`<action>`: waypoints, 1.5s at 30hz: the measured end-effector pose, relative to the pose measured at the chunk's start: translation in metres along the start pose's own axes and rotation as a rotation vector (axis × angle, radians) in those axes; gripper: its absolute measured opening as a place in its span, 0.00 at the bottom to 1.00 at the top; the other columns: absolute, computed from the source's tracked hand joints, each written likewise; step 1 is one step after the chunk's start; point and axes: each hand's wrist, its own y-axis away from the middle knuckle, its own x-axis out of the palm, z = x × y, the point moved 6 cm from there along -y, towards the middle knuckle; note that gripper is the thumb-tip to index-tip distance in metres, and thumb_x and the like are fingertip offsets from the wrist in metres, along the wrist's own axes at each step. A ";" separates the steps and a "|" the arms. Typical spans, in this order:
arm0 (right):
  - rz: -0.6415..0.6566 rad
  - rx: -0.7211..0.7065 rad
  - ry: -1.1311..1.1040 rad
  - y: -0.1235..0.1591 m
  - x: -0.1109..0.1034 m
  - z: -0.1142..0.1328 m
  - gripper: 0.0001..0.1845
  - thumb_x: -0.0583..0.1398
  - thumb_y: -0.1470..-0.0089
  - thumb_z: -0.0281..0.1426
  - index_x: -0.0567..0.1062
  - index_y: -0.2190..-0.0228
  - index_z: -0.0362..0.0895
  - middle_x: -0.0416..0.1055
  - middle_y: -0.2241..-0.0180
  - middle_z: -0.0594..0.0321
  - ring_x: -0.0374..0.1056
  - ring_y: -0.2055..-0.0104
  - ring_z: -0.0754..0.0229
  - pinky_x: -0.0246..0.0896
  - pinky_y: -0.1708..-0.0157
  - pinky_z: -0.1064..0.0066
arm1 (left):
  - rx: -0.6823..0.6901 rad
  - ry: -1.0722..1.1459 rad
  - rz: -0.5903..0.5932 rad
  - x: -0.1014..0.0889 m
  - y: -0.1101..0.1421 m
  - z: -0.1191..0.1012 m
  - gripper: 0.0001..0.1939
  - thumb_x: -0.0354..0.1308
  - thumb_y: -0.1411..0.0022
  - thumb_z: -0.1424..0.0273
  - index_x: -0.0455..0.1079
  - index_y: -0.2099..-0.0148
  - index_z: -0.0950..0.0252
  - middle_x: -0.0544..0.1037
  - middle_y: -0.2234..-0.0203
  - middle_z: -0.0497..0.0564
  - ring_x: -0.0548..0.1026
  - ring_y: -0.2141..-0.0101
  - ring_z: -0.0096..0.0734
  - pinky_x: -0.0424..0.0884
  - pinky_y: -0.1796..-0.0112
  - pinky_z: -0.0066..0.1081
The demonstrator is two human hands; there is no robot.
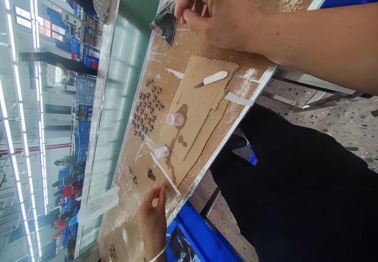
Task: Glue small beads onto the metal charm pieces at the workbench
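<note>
My left hand (153,214), low in the frame, pinches a tiny dark part (164,187) between thumb and index finger. Close to it lies a small pile of dark parts (151,175). My right hand (217,12), at the top, has curled fingers with the thumb against them; whatever they hold is hidden. Beside its fingertips is a camouflage cloth (165,23). Between the hands, a white-handled knife (215,77) rests on a cardboard sheet (195,96). Two small clear cups (175,119) stand near wet stains. Several brass-and-blue fittings (146,104) are laid out in rows.
A translucent bottle (99,206) stands at the table's far side. A blue bin (189,230) sits below the near edge. More brass parts (112,253) are piled at the bottom. Beyond a green strip (126,45), people and blue crates (84,134) are visible.
</note>
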 end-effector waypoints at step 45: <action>0.486 -0.444 -0.367 0.166 0.032 0.218 0.14 0.50 0.39 0.29 0.72 0.70 0.38 0.64 0.69 0.61 0.59 0.65 0.66 0.59 0.65 0.74 | -0.321 1.663 -0.240 0.035 0.111 -0.041 0.16 0.74 0.70 0.65 0.75 0.75 0.61 0.79 0.78 0.39 0.76 0.75 0.16 0.72 0.68 0.13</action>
